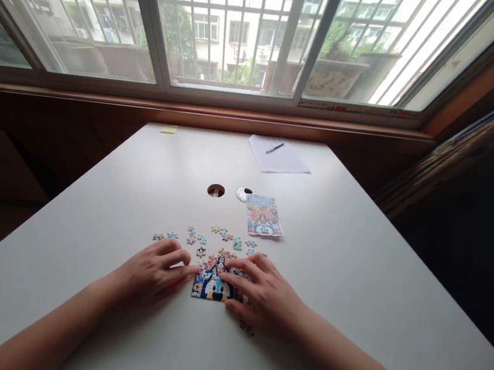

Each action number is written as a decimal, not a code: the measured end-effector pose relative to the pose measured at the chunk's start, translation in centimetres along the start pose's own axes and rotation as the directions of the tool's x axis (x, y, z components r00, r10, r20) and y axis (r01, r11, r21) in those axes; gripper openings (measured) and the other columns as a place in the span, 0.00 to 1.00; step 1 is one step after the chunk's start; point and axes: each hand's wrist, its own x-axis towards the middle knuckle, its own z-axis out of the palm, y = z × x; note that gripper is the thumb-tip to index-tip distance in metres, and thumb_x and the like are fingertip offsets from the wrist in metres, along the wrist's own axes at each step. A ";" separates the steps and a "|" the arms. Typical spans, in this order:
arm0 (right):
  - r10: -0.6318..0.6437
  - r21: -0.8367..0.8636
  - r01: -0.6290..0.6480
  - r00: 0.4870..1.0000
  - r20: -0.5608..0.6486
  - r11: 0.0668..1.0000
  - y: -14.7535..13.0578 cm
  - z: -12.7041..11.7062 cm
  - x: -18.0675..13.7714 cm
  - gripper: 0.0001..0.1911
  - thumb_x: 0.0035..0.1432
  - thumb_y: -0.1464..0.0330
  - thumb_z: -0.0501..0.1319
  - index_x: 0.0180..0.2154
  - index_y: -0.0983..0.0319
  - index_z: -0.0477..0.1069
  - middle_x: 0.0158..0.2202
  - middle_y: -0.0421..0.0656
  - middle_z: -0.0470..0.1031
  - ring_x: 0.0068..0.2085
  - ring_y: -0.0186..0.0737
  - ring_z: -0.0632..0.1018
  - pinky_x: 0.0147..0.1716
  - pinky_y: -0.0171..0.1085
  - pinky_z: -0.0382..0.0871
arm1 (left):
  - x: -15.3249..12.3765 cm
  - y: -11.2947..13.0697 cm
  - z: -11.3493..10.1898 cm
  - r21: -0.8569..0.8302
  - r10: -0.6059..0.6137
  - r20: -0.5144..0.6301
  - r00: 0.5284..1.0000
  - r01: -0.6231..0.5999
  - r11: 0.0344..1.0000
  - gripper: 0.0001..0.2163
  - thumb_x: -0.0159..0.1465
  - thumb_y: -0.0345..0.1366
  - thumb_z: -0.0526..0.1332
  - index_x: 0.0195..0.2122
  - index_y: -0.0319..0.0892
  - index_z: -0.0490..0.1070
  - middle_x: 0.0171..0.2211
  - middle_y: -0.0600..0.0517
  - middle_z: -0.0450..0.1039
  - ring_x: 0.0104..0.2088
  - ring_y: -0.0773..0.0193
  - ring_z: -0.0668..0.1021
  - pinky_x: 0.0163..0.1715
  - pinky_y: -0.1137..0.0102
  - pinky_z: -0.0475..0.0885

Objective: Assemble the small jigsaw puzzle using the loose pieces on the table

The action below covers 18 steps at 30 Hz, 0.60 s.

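A partly joined jigsaw puzzle (pixel 213 290) with a blue cartoon dog face lies flat on the white table. My right hand (pixel 256 283) rests over its right side, fingers spread, fingertips touching the pieces and covering part of the picture. At the puzzle's left edge is my left hand (pixel 163 264), its index finger stretched to the edge and the other fingers loosely bent, with nothing visible in it. Several loose jigsaw pieces (pixel 202 239) lie in an arc beyond the puzzle. A few more pieces (pixel 246 328) sit below my right hand, partly hidden.
Behind the pieces lies a picture sheet (pixel 265 215) of the same design, touching a round metal cover (pixel 244 194). A cable hole (pixel 216 190) opens in the table (pixel 140 197). Farther back are papers (pixel 278 159) with a pen (pixel 275 148) and a yellow sticker (pixel 168 129).
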 end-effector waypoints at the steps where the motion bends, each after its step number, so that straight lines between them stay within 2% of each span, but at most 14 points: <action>1: 0.000 0.002 0.000 1.000 -0.002 1.000 0.0 0.0 0.0 0.22 0.65 0.60 0.63 0.59 0.56 0.72 0.58 0.46 0.74 0.50 0.49 0.70 0.53 0.50 0.69 | 0.0 0.0 0.0 0.000 0.000 0.002 1.000 0.000 1.000 0.15 0.68 0.29 0.62 0.56 0.45 0.73 0.41 0.48 0.74 0.41 0.58 0.71 0.43 0.64 0.72; 11: 0.004 0.016 -0.004 1.000 -0.019 1.000 -0.1 -0.1 0.0 0.21 0.65 0.60 0.62 0.59 0.55 0.72 0.58 0.45 0.74 0.49 0.49 0.70 0.54 0.50 0.68 | 0.0 0.1 -0.4 -0.003 -0.012 0.019 1.000 0.012 1.000 0.15 0.68 0.30 0.61 0.56 0.45 0.73 0.40 0.48 0.74 0.40 0.59 0.73 0.42 0.64 0.73; 18: -0.002 0.006 0.002 1.000 -0.025 1.000 -0.1 0.1 0.0 0.21 0.65 0.60 0.63 0.58 0.56 0.73 0.57 0.46 0.75 0.49 0.49 0.70 0.52 0.49 0.70 | -0.8 -1.0 -1.3 -0.004 -0.087 -0.060 0.994 0.087 0.996 0.12 0.68 0.28 0.61 0.51 0.45 0.75 0.39 0.48 0.76 0.39 0.59 0.74 0.41 0.63 0.74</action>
